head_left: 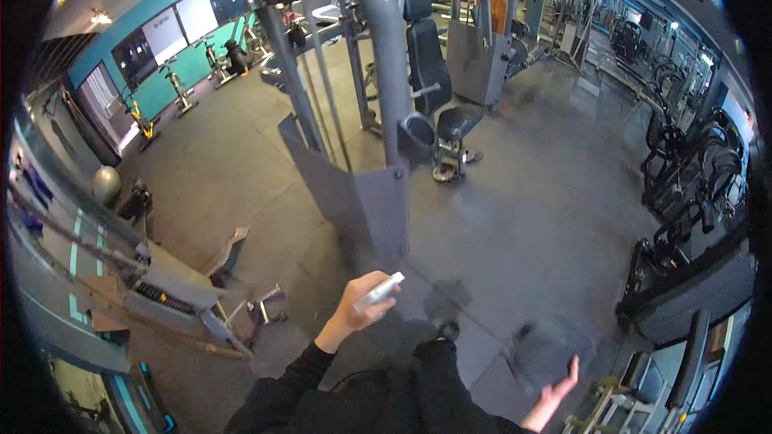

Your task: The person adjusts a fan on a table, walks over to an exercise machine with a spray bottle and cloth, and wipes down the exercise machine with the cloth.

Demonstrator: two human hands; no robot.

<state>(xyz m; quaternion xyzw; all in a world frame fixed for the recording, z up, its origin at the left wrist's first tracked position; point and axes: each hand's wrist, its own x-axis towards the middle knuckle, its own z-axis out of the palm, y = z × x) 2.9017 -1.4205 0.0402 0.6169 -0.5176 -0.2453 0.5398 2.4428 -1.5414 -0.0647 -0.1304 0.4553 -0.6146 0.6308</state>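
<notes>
Gripping slim white container (pixel 378 292) in left hand (pixel 358 311), closing fingers around body, leaving pale tip exposed and tilting it up above gym floor (pixel 523 217). Holding right hand (pixel 555 394) open, extending fingers beside blurred dark shape (pixel 552 350); not managing to tell whether touching it. Facing grey weight machine (pixel 374 213), keeping container apart from its frame. Apparently carrying container as step in hand; judging next move as calling for secure left grip and clearance from machine.
</notes>
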